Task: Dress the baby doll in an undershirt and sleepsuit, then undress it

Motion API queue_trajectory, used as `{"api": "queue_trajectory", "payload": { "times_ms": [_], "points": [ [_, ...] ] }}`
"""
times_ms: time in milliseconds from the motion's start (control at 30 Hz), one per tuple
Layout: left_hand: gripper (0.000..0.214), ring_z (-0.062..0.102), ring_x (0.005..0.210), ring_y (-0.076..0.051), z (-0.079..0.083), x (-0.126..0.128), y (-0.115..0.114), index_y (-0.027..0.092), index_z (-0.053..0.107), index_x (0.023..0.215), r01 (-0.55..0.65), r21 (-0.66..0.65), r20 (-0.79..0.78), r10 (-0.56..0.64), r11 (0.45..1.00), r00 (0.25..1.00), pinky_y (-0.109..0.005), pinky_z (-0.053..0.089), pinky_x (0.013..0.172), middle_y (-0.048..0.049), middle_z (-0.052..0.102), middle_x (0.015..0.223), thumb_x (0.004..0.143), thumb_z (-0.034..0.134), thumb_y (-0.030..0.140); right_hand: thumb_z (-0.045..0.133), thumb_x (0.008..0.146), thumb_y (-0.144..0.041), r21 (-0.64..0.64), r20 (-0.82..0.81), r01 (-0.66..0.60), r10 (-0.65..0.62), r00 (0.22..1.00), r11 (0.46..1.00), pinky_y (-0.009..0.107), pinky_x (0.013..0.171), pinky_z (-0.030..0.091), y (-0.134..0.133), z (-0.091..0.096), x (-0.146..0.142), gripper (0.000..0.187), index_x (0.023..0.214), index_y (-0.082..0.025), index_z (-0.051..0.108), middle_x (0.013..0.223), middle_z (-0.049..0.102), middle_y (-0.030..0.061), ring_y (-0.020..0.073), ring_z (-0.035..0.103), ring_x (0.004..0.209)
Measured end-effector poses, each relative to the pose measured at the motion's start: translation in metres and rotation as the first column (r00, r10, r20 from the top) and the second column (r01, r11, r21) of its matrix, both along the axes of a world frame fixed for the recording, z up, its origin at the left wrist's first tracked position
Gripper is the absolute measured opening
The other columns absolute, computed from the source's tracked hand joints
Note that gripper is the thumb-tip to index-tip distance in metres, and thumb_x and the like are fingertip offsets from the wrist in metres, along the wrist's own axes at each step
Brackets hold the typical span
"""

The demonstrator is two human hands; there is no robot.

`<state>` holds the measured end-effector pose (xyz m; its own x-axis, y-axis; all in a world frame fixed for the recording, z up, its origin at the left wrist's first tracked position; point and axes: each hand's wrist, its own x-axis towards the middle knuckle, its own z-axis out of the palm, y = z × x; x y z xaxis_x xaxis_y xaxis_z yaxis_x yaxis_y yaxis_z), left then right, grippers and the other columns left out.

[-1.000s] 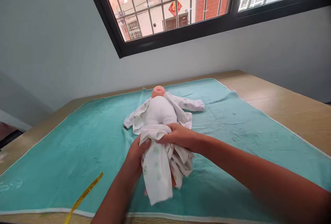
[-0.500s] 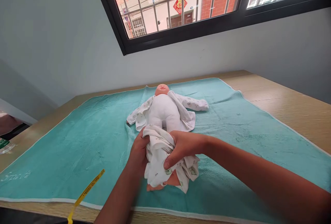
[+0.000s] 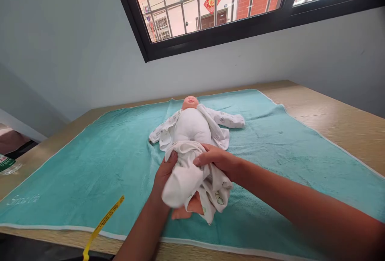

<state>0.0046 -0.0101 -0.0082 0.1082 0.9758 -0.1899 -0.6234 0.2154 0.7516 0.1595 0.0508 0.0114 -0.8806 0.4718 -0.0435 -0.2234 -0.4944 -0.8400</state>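
Observation:
A baby doll (image 3: 192,126) lies on its back on a teal towel (image 3: 90,164), head toward the wall. An open white printed top spreads at its sides. White printed trousers (image 3: 188,178) are bunched over the doll's legs, and a bare foot (image 3: 192,209) sticks out below. My left hand (image 3: 164,172) grips the left side of the trousers' waistband at the doll's hip. Opposite it, my right hand (image 3: 216,160) is closed on the waistband's right side.
The towel covers a wooden table (image 3: 331,120) against a grey wall under a barred window (image 3: 210,4). A yellow measuring tape (image 3: 104,223) hangs over the near edge at the left. A plastic bottle (image 3: 7,164) lies at the far left.
The trousers have slid up the doll's legs toward its waist, leaving less loose cloth below. Both hands moved up with the waistband. The view shifted slightly left.

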Motion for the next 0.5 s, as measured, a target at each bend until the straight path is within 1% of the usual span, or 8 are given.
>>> {"api": "queue_trajectory", "payload": {
  "times_ms": [100, 167, 233, 300, 367, 400, 433, 500],
  "points": [
    [0.055, 0.069, 0.084, -0.026, 0.007, 0.003, -0.001, 0.014, 0.059, 0.122, -0.013, -0.018, -0.01, 0.013, 1.0, 1.0, -0.036, 0.055, 0.077, -0.0095, 0.071, 0.092, 0.082, 0.061, 0.052, 0.076, 0.069, -0.024, 0.025, 0.018, -0.065, 0.065, 0.998, 0.998, 0.024, 0.062, 0.053, 0.002, 0.0, 0.002, 0.037, 0.1, -0.012, 0.063, 0.08, 0.065, 0.0032, 0.0145, 0.062, 0.07],
    [0.057, 0.069, 0.082, -0.025, 0.008, -0.001, -0.003, 0.013, 0.059, 0.121, -0.028, -0.007, -0.069, 0.027, 1.0, 0.997, -0.034, 0.054, 0.074, -0.0103, 0.071, 0.09, 0.08, 0.063, 0.053, 0.08, 0.064, -0.026, 0.061, 0.036, -0.089, 0.086, 0.996, 0.994, 0.024, 0.064, 0.053, 0.002, 0.001, 0.002, 0.043, 0.101, -0.012, 0.062, 0.081, 0.065, 0.0031, 0.0152, 0.063, 0.072],
    [0.056, 0.068, 0.079, -0.023, 0.005, -0.008, -0.006, 0.013, 0.061, 0.117, -0.02, 0.048, -0.165, 0.027, 0.999, 0.986, -0.03, 0.053, 0.071, -0.0094, 0.072, 0.088, 0.078, 0.067, 0.052, 0.081, 0.063, -0.026, 0.109, 0.07, -0.039, 0.032, 0.997, 0.993, 0.027, 0.068, 0.053, 0.001, 0.003, 0.002, 0.046, 0.103, -0.014, 0.062, 0.086, 0.066, 0.0036, 0.0173, 0.064, 0.078],
    [0.058, 0.067, 0.077, -0.021, 0.002, -0.015, -0.011, 0.012, 0.065, 0.11, 0.089, 0.127, -0.278, -0.051, 0.988, 0.959, -0.027, 0.052, 0.068, -0.0084, 0.072, 0.084, 0.069, 0.076, 0.051, 0.08, 0.066, -0.029, 0.168, 0.12, 0.064, -0.085, 0.989, 0.984, 0.028, 0.071, 0.053, -0.001, 0.006, -0.001, 0.044, 0.104, -0.016, 0.063, 0.09, 0.066, 0.0034, 0.0181, 0.063, 0.082],
    [0.058, 0.066, 0.076, -0.021, 0.0, -0.019, -0.014, 0.011, 0.068, 0.105, 0.212, 0.15, -0.369, -0.145, 0.966, 0.918, -0.026, 0.051, 0.067, -0.0074, 0.072, 0.081, 0.059, 0.085, 0.042, 0.077, 0.069, -0.032, 0.226, 0.162, 0.134, -0.173, 0.971, 0.965, 0.027, 0.072, 0.051, -0.004, 0.007, -0.003, 0.039, 0.103, -0.017, 0.064, 0.092, 0.067, 0.0027, 0.0176, 0.062, 0.083],
    [0.055, 0.066, 0.077, -0.022, 0.0, -0.02, -0.016, 0.011, 0.068, 0.105, 0.22, 0.141, -0.38, -0.153, 0.965, 0.912, -0.026, 0.051, 0.067, -0.0072, 0.072, 0.082, 0.059, 0.086, 0.037, 0.076, 0.07, -0.033, 0.25, 0.178, 0.142, -0.189, 0.966, 0.958, 0.026, 0.072, 0.051, -0.005, 0.007, -0.004, 0.038, 0.103, -0.018, 0.065, 0.092, 0.067, 0.0024, 0.0173, 0.062, 0.084],
    [0.052, 0.067, 0.079, -0.022, 0.0, -0.02, -0.016, 0.012, 0.067, 0.106, 0.178, 0.123, -0.362, -0.123, 0.976, 0.924, -0.027, 0.051, 0.068, -0.0072, 0.072, 0.085, 0.062, 0.084, 0.034, 0.075, 0.071, -0.035, 0.272, 0.194, 0.137, -0.194, 0.962, 0.952, 0.026, 0.071, 0.05, -0.005, 0.008, -0.005, 0.038, 0.104, -0.019, 0.065, 0.093, 0.067, 0.0022, 0.0171, 0.062, 0.084],
    [0.045, 0.067, 0.084, -0.023, 0.001, -0.018, -0.017, 0.014, 0.066, 0.111, 0.005, 0.096, -0.249, 0.019, 0.995, 0.968, -0.03, 0.052, 0.074, -0.0075, 0.072, 0.092, 0.071, 0.076, 0.033, 0.074, 0.073, -0.037, 0.321, 0.242, 0.099, -0.183, 0.953, 0.942, 0.024, 0.068, 0.049, -0.004, 0.008, -0.005, 0.037, 0.104, -0.019, 0.065, 0.094, 0.067, 0.002, 0.0165, 0.061, 0.083]
  ]
}}
